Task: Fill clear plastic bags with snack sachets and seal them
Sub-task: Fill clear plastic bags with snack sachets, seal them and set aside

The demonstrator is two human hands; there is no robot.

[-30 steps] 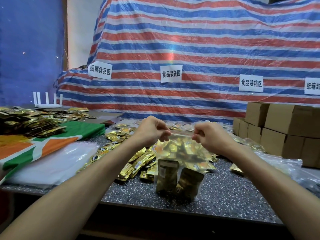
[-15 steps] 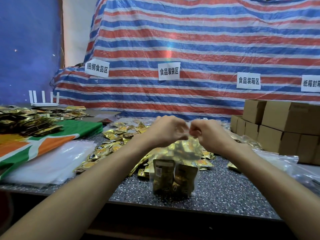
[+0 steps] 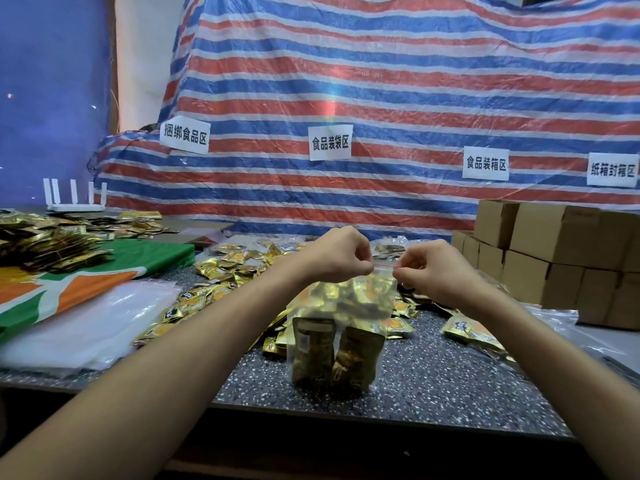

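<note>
Clear plastic bag (image 3: 341,306) stands upright on the dark speckled table (image 3: 433,386), base near the front edge, centre of view. It is packed with gold sachets (image 3: 346,296). Two darker ones sit side by side at the bottom, facing the camera. A red zip strip (image 3: 383,266) runs along the top, pulled taut between both hands.

Left hand (image 3: 337,254): fingers curled, thumb and forefinger pinching the left end of the strip. Right hand (image 3: 429,268): same pinch on the right end. Only a short span of strip shows between them. Can't tell whether the zip is fully pressed closed.

Behind and left of the bag, a loose pile (image 3: 235,268) of the same gold packets is spread over the table. Whether it touches the bag's back I can't tell. A few stray packets (image 3: 474,334) lie to the right, beside the right forearm.

Left side: a stack of translucent white plastic sheets (image 3: 86,320) at the table edge, right beside a green, orange and white cloth (image 3: 104,268). On the cloth is a heap of darker packets (image 3: 45,244). A white router (image 3: 74,197) with upright antennas stands behind that.

Right side: stacked brown cardboard boxes (image 3: 561,258), with crumpled clear film (image 3: 554,320) in front of them.

Backdrop: a red, white and blue striped tarp (image 3: 381,81) carrying four white paper labels (image 3: 330,142) with Chinese text. Blue wall (image 3: 52,81) at far left.
</note>
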